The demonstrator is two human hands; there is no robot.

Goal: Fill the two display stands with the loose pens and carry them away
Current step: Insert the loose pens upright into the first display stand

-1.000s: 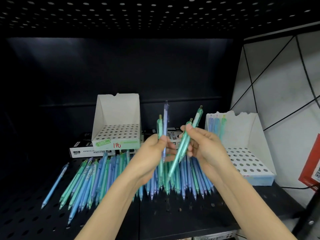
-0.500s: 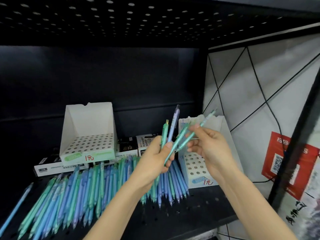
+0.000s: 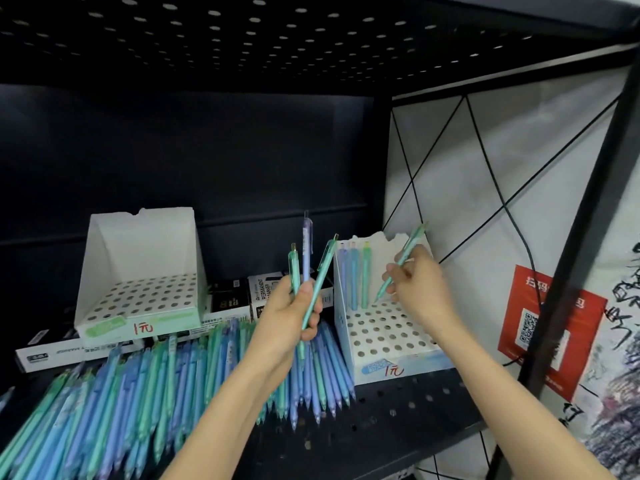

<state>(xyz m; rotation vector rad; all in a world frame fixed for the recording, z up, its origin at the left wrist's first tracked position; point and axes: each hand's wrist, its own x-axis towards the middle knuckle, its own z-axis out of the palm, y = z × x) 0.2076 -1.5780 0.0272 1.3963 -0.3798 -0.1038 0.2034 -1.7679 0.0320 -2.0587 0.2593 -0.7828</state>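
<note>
On black shelf (image 3: 398, 420) (perforated): loose pens (image 3: 138, 393).

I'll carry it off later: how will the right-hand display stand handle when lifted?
The right display stand looks like thin cardboard, so probably light and easily crushed. Few pens stand in its back row, so it may tip rearward.

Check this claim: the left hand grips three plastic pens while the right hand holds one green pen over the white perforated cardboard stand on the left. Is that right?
No: in the head view the right hand holds the green pen over the white perforated cardboard stand on the right, not the left. The left hand does grip three plastic pens.
</note>
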